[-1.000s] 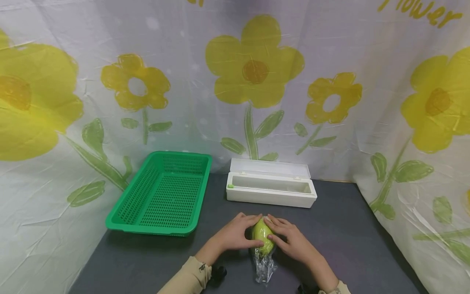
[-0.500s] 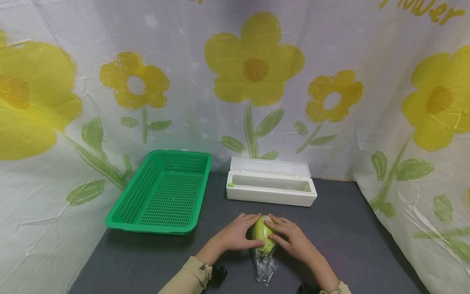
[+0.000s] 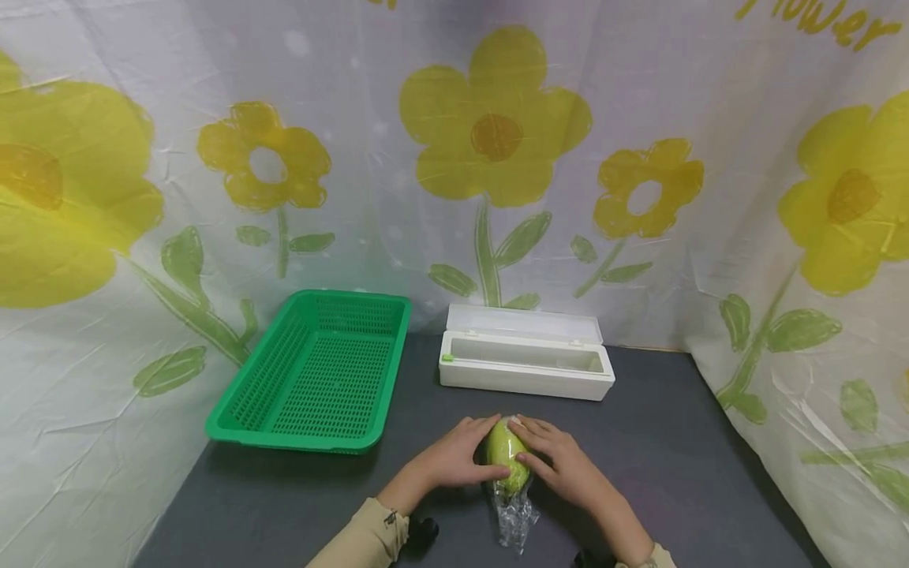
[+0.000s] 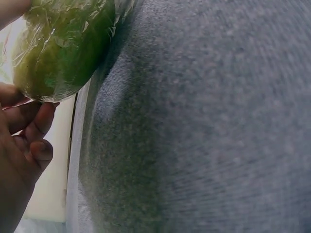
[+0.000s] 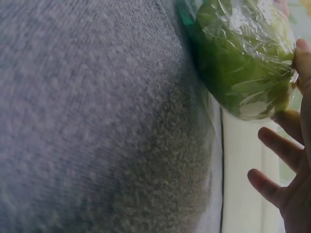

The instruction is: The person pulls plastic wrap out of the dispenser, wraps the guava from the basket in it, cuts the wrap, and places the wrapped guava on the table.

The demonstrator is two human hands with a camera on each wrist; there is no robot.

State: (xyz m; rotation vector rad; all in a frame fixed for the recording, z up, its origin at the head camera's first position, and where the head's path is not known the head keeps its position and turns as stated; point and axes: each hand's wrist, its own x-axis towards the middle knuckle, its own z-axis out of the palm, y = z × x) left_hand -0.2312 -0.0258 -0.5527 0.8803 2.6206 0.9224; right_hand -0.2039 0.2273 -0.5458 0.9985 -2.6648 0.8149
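Note:
An oval yellow-green fruit [image 3: 506, 448], wrapped in clear cling film, rests near the front middle of the dark table. A crumpled tail of loose cling film [image 3: 514, 517] trails from its near end. On the left side, my left hand [image 3: 454, 456] holds the fruit, thumb at the near end and fingers at the far end. My right hand [image 3: 561, 459] grips the opposite side with its thumb on top. Both wrist views show shiny, wrinkled film tight over the fruit [image 4: 63, 48], with fingertips at its end. Some right-hand fingers [image 5: 279, 150] are spread off the fruit.
Behind the hands stands a long white box [image 3: 525, 381] with its lid raised and a small green slider [image 3: 447, 358] on its rim. A green perforated basket [image 3: 294, 440] sits at the left. A flower-printed cloth [image 3: 369, 237] hangs around the table [image 3: 660, 442].
Both hands keep their hold on the fruit in nearly the same place. The loose film tail has shifted slightly to the right.

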